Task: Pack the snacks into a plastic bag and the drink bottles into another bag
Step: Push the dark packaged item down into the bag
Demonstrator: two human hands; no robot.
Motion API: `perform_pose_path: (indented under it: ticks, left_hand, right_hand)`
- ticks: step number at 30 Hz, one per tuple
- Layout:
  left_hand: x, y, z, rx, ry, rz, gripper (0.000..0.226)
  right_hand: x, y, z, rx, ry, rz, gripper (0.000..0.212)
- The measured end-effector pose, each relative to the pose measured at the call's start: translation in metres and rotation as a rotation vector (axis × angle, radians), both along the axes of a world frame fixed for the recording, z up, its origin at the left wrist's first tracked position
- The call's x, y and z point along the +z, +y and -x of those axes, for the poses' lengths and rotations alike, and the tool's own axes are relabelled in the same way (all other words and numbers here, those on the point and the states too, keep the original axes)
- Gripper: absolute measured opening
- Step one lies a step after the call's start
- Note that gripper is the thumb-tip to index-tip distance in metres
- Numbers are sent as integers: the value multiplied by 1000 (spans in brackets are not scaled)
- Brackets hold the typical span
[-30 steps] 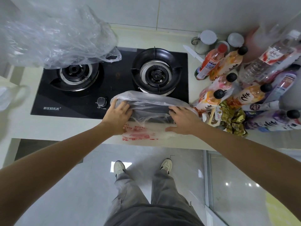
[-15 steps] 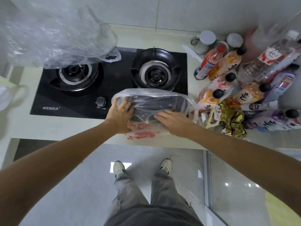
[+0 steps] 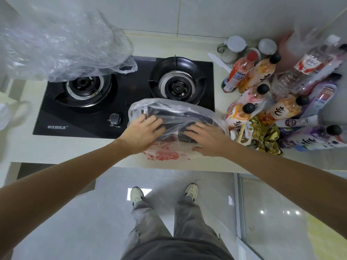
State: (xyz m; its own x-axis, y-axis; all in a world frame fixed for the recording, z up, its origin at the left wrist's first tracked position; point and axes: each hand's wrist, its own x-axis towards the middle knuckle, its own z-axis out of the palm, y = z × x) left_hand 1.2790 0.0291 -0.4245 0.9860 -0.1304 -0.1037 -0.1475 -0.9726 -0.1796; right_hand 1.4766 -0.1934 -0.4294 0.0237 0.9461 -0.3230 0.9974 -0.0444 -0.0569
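A clear plastic bag point(image 3: 174, 111) with red print lies at the counter's front edge, its mouth arched up over the stove's front right corner. My left hand point(image 3: 144, 132) rests on the bag's left rim with fingers stretched out; its thumb is hidden. My right hand point(image 3: 204, 137) lies flat on the bag's middle, fingertips under the raised plastic. Several drink bottles point(image 3: 261, 76) with black and red caps lie heaped on the counter to the right. Gold-wrapped snacks point(image 3: 264, 132) sit in front of them, close to my right hand.
A large crumpled clear bag point(image 3: 65, 44) covers the back left and part of the left burner of the black two-burner stove point(image 3: 90, 117). White-lidded jars point(image 3: 235, 44) and a white knife point(image 3: 219, 62) stand behind the bottles. The counter edge point(image 3: 93, 158) runs just below my wrists.
My right hand slid left from the bag's right edge to its middle. The bag's mouth has risen and widened. My left hand stayed at the left rim, its fingers now straighter.
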Motion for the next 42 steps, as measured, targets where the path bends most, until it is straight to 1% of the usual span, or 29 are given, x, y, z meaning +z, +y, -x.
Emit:
perform_pose_path:
  ticks: [2, 3, 5, 7, 9, 12, 14, 16, 20, 22, 25, 28, 32, 35, 37, 39, 42]
  left_hand:
    - [5, 3, 3, 7, -69, 22, 52]
    - [7, 5, 4, 36, -57, 22, 59]
    - [8, 9, 4, 114, 16, 21, 74]
    - [5, 13, 2, 196, 89, 11, 87]
    - [-2, 14, 0, 252, 152, -30, 98]
    - [-14, 16, -1, 293, 210, -89, 111]
    - [-20, 16, -1, 302, 240, -104, 115]
    - [-24, 16, 0, 311, 286, -102, 116]
    - [-26, 16, 1, 283, 326, -133, 104]
    - [-26, 16, 1, 288, 323, -162, 104]
    - [-26, 12, 1, 324, 347, -223, 112]
    - [-25, 6, 1, 377, 363, -262, 120]
    - [-21, -4, -1, 420, 394, -283, 113]
    - [-18, -5, -3, 429, 421, -266, 108]
    - [-15, -3, -4, 412, 417, -234, 107]
    - [-11, 1, -1, 392, 385, -180, 105]
    - [-5, 5, 6, 373, 321, -93, 97]
  right_hand:
    - [7, -3, 3, 115, -39, -224, 45]
    - [9, -4, 4, 132, -64, -312, 40]
    - [11, -5, 4, 87, -117, -390, 41]
    - [7, -5, 0, -4, -171, -313, 54]
    - [3, -3, -4, -90, -178, -204, 65]
    - [-2, 2, -8, -205, -137, -111, 73]
    - [-8, 5, -9, -233, -100, -49, 77]
    - [-16, 5, -10, -210, -44, 4, 78]
    - [-29, 0, -14, -164, -4, 61, 75]
    - [-30, -1, -15, -172, -28, 87, 85]
    - [-31, -2, -15, -203, -71, 124, 106]
    - [-34, -5, -13, -245, -93, 152, 119]
    - [-35, -8, -11, -284, -74, 232, 131]
    - [-32, -7, -12, -296, -58, 279, 131]
    - [-29, -6, -14, -296, -35, 271, 128]
    - [-24, -7, -14, -305, 12, 211, 120]
    - [-16, -12, -11, -314, 37, 67, 100]
